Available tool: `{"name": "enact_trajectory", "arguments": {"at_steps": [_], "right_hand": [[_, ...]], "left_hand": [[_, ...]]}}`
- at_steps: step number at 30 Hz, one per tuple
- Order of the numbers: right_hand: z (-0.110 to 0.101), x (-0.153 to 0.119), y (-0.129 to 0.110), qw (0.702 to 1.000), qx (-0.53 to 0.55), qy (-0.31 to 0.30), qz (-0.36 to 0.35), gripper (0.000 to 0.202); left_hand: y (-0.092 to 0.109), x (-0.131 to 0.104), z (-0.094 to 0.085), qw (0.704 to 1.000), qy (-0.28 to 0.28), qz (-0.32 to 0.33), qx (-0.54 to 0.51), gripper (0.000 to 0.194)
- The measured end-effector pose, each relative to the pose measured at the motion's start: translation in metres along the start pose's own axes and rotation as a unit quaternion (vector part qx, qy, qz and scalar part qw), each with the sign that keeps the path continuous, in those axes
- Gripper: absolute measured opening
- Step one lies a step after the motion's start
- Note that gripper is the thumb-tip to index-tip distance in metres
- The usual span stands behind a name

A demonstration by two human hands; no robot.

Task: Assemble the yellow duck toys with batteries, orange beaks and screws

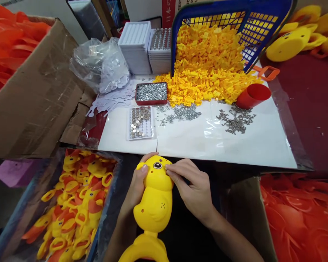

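Left fingers (pixel 140 175) clasp one yellow toy (pixel 153 198); right fingers (pixel 180 170) pinch (contents unclear) beside one eye (pixel 157 165).

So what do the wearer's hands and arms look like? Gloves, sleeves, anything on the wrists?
Left hand and right hand are ungloved. Left forearm and right forearm show no sleeves, watch or bracelet. Left fingers are mostly hidden, so rings there can't be ruled out.

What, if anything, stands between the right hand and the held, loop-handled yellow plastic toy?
Nothing visible: the right hand has its fingertips at the toy, beside its round eye; the left hand holds the opposite side. Any tiny part between those fingertips can't be made out.
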State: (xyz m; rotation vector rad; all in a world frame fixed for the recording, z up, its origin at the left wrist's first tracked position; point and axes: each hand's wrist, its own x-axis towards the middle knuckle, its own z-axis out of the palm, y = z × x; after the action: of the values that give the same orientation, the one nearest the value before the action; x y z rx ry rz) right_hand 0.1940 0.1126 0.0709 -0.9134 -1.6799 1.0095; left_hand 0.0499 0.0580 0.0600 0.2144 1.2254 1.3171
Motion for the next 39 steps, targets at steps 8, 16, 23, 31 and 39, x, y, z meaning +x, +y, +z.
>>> {"name": "enact_trajectory", "arguments": {"at_steps": [8, 16, 23, 31, 39], "right_hand": [[-0.01, -0.008, 0.004, 0.999, 0.037, -0.001, 0.03, 0.027], [-0.032, 0.003, 0.004, 0.919, 0.24, -0.165, 0.265, 0.005], [-0.037, 0.024, 0.0, 0.907, 0.156, -0.269, 0.284, 0.008], [-0.005, 0.104, 0.015, 0.965, -0.054, -0.246, 0.066, 0.011], [0.059, 0.158, 0.035, 0.863, -0.387, -0.314, -0.076, 0.03]], "left_hand": [[-0.004, -0.001, -0.004, 1.0, -0.023, -0.009, 0.007, 0.057], [0.003, -0.007, 0.003, 0.999, -0.028, -0.004, 0.026, 0.062], [-0.002, -0.004, -0.005, 0.998, -0.068, 0.003, 0.011, 0.061], [0.0, -0.005, -0.005, 0.998, -0.025, 0.029, -0.049, 0.057], [0.007, -0.006, -0.012, 0.998, -0.004, 0.032, -0.05, 0.059]]}}
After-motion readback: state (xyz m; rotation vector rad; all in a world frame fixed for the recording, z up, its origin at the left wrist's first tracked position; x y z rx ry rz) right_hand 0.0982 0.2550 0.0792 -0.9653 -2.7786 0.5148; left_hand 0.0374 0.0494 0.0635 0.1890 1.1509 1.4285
